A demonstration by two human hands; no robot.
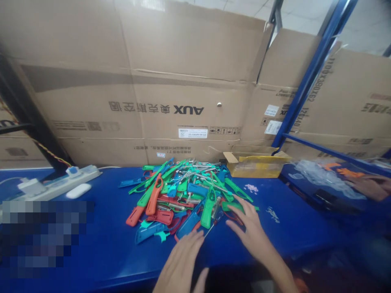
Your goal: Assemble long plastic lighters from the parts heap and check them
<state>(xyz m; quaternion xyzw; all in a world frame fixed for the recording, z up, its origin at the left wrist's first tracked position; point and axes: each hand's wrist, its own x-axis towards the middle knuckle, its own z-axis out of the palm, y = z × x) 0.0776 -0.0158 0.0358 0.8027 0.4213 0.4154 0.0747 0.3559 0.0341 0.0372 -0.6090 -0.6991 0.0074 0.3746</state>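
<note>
A heap of coloured plastic handle-shaped pieces and thin metal parts lies in front of me. A green piece (208, 207), an orange piece (154, 194) and a blue piece (152, 232) stand out in it. My left hand (183, 255) is at the heap's near edge, fingers stretched out and thumb apart. Close to its fingertips lies a thin metal rod (210, 230). My right hand (251, 228) reaches in at the heap's right side with its fingers spread, near another green piece (232, 206). Neither hand visibly grips anything; whether the fingertips touch the pieces I cannot tell.
Behind the heap stands a cardboard wall (183, 89), with an open yellow-taped box (256, 166) at its foot. Small pink bits (251, 188) and thin metal pieces (273, 215) lie rightward. A power strip (61, 183) is left. Another person's hand (371, 186) works far right.
</note>
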